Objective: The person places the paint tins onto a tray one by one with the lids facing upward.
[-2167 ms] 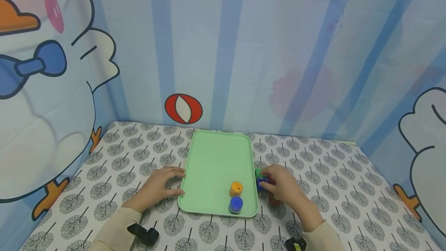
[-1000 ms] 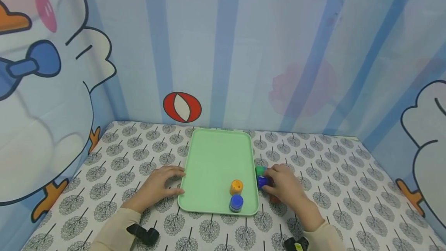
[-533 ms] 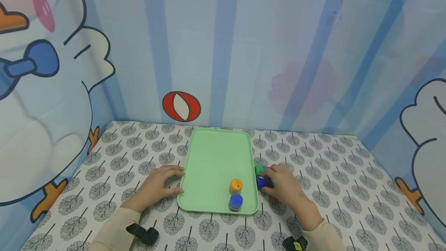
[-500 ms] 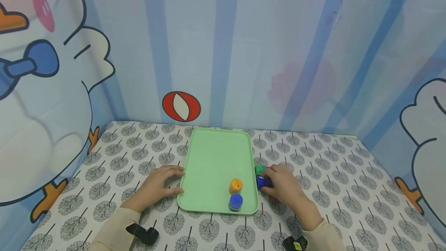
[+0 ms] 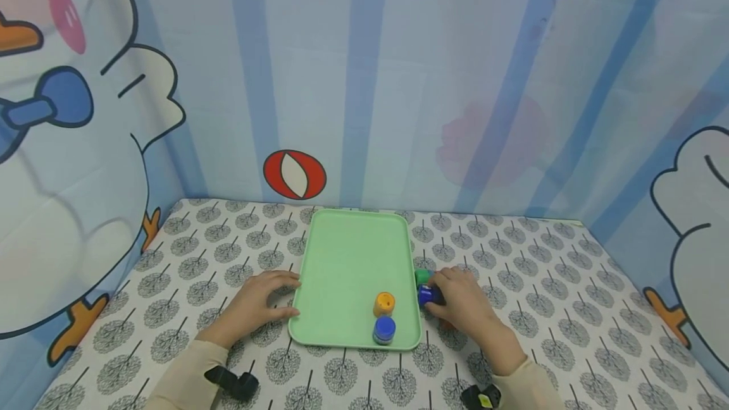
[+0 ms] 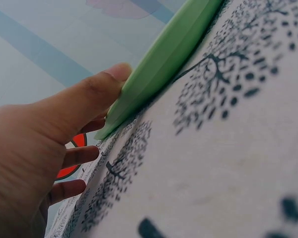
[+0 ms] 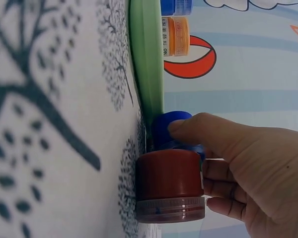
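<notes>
Blue-striped cloth (image 5: 319,81) hangs behind a tree-print table (image 5: 541,309). The right hand (image 5: 464,302) pinches a dark blue jar (image 5: 428,296) on its side beside a green tray (image 5: 359,252), near a red jar (image 7: 170,178) and a green jar (image 5: 423,276). The left hand (image 5: 253,305), fingers parted, touches the tray's left edge. Orange (image 5: 384,304) and blue-capped jars (image 5: 384,330) stand on the tray.

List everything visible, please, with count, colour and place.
Tray: 1, green, on cloth
Cloth: 1, white, dark-patterned, under tray
Orange jar: 1, orange, on tray
Blue jars: 2, blue, one on tray, one beside it
Green jar: 1, green, beside tray
Red jar: 1, dark red, beside tray
Backdrop: 1, pale blue, cartoon-printed, behind
Wrist cameras: 2, black, on wrists
Sleeves: 2, beige, on forearms
Left hand: 1, at tray's edge
Right hand: 1, holding outer blue jar
</notes>
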The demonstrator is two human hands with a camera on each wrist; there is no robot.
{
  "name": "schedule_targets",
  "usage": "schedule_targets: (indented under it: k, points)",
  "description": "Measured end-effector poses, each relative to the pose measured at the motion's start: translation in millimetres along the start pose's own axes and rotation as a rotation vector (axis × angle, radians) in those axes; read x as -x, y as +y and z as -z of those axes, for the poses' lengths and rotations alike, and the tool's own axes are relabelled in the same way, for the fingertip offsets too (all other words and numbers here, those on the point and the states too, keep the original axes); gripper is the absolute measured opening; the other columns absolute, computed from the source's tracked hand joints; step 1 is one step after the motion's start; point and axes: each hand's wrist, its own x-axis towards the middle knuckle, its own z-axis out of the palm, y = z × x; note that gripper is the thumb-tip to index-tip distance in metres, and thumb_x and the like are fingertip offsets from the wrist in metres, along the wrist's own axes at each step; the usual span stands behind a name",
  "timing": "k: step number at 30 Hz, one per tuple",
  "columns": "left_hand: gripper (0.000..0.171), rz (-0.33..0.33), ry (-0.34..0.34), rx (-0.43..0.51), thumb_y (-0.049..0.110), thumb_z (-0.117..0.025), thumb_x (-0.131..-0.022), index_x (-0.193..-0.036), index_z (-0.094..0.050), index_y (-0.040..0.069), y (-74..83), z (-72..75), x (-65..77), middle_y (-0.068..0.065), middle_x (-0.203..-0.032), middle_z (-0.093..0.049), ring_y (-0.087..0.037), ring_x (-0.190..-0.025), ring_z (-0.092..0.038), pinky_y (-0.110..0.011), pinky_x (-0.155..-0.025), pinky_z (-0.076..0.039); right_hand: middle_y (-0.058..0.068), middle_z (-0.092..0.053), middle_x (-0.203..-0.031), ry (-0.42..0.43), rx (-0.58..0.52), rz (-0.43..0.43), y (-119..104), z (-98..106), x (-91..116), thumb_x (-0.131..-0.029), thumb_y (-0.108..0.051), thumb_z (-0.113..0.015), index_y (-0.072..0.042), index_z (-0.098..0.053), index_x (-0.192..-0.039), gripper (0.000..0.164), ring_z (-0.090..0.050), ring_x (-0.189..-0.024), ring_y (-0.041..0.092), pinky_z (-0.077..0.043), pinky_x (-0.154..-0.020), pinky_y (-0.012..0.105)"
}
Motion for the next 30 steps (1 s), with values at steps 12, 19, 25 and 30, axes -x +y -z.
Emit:
schedule_targets:
  k: [12, 19, 25, 30]
  points:
    - [0.050, 0.002, -0.001, -0.001, 0.038, -0.080, -0.074, -0.118, -0.067, 0.017, -2.0, -1.1, -0.2, -0.003, -0.130, -0.063, -0.033, -0.125, -0.054, -0.065, -0.105, -0.035, 0.004, -0.065, -0.097, 0.031, -0.036, -0.013, -3.9, 4.3, -0.2, -0.078, -0.031, -0.079, -0.008, -0.066, -0.102, 0.036, -0.062, -0.086, 0.022, -0.052, -0.083, 0.043]
    - [0.050, -0.010, 0.001, -0.011, 0.037, -0.080, -0.073, -0.117, -0.067, 0.016, -2.0, -2.3, -0.8, -0.004, -0.130, -0.063, -0.033, -0.125, -0.054, -0.064, -0.106, -0.036, 0.006, -0.063, -0.102, 0.025, -0.061, -0.026, -3.9, 6.3, -0.6, -0.080, -0.030, -0.077, -0.006, -0.065, -0.107, 0.038, -0.063, -0.088, 0.024, -0.052, -0.085, 0.044]
    - [0.051, -0.011, 0.001, -0.008, 0.037, -0.080, -0.073, -0.118, -0.067, 0.015, -0.7, -0.9, -0.3, -0.004, -0.130, -0.062, -0.034, -0.125, -0.054, -0.065, -0.106, -0.035, 0.006, -0.062, -0.105, 0.018, -0.091, -0.038, -4.3, 6.8, -0.6, -0.081, -0.029, -0.077, -0.007, -0.065, -0.111, 0.039, -0.063, -0.091, 0.025, -0.054, -0.087, 0.044]
    - [0.051, -0.005, -0.002, -0.008, 0.037, -0.079, -0.074, -0.118, -0.067, 0.015, -0.6, -0.5, -0.3, -0.005, -0.131, -0.062, -0.034, -0.125, -0.054, -0.065, -0.105, -0.035, 0.008, -0.061, -0.106, 0.032, -0.119, -0.031, -4.8, 7.9, -0.9, -0.080, -0.024, -0.077, -0.006, -0.065, -0.111, 0.037, -0.063, -0.093, 0.026, -0.056, -0.085, 0.043]
